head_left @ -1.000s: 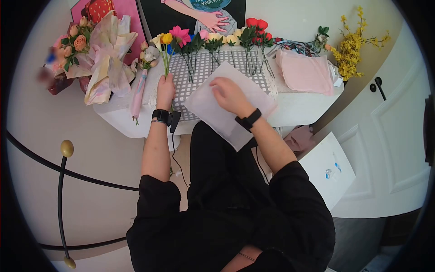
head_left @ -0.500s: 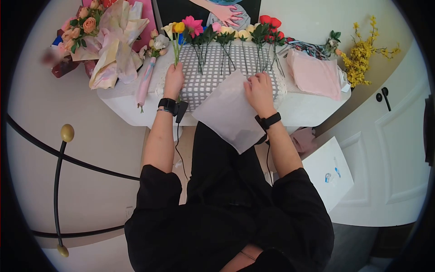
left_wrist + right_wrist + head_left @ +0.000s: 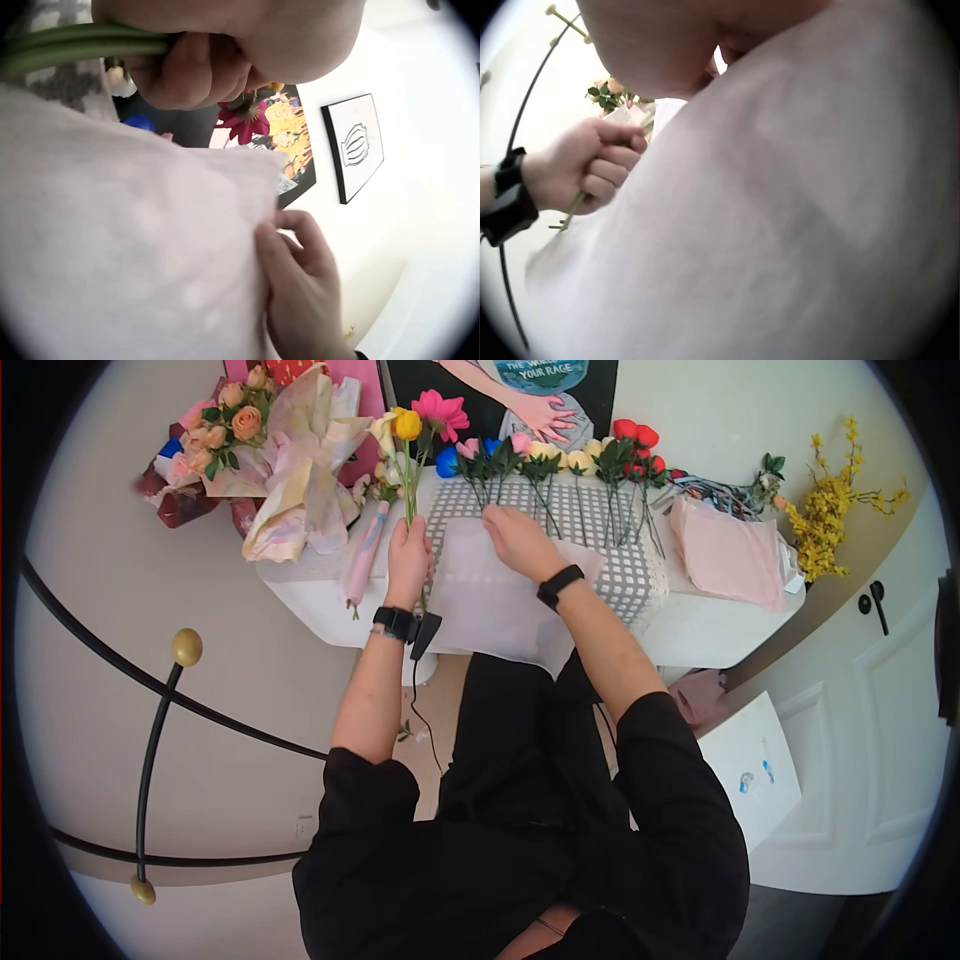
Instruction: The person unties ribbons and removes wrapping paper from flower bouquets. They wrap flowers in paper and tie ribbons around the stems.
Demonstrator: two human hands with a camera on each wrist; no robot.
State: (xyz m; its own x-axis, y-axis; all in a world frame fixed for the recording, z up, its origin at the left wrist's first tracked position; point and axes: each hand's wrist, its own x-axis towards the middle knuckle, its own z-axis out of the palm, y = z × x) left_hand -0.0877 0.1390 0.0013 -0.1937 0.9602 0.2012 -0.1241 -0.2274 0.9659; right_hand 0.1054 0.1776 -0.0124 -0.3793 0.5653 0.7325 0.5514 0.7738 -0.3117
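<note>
The left hand (image 3: 408, 565) had its fingers curled closed round green stems (image 3: 82, 43), a yellow flower (image 3: 407, 424) beyond them. The right hand (image 3: 525, 545) pinched a pale sheet (image 3: 490, 600) by its edge; the sheet spread below those fingertips, beside the left fingers.

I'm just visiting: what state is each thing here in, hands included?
Left hand: curled round green stems.
Right hand: pinching the pale sheet.
Pale sheet: spread out, edge pinched.
Large bouquet: wrapped.
Slim pink bouquet: wrapped.
Red roses: unwrapped.
Pink material: laid flat.
</note>
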